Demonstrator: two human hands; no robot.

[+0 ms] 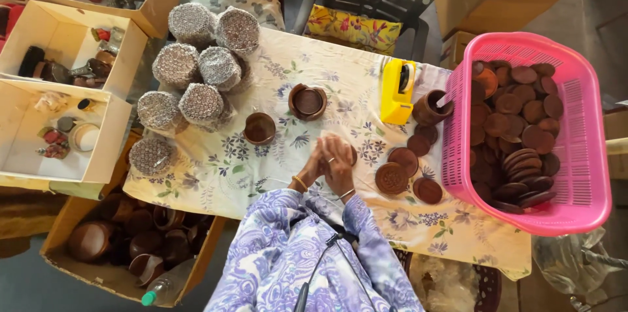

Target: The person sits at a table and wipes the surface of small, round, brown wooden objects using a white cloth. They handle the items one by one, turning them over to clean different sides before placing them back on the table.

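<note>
The left hand (313,167) and the right hand (339,163) are pressed together just in front of the body, above the flowered tablecloth (216,168). The fingers close around something small and brown. Only a dark edge of it shows at the right side of the right hand, so I cannot tell exactly what it is; it looks like one of the round wooden lids.

The nearest loose pieces are the round brown lids (405,168), which lie flat on the cloth to the right of the hands, so the right hand is nearer to them. Further right stands the pink plastic basket (582,155), full of more lids.

Ahead of the hands and a little to the left stand two open wooden bowls (282,114), nearer to the left hand. A yellow tape dispenser (397,91) stands ahead to the right. Beyond the bowls, at the far left of the table, are the bundles wrapped in bubble wrap (196,70).
</note>
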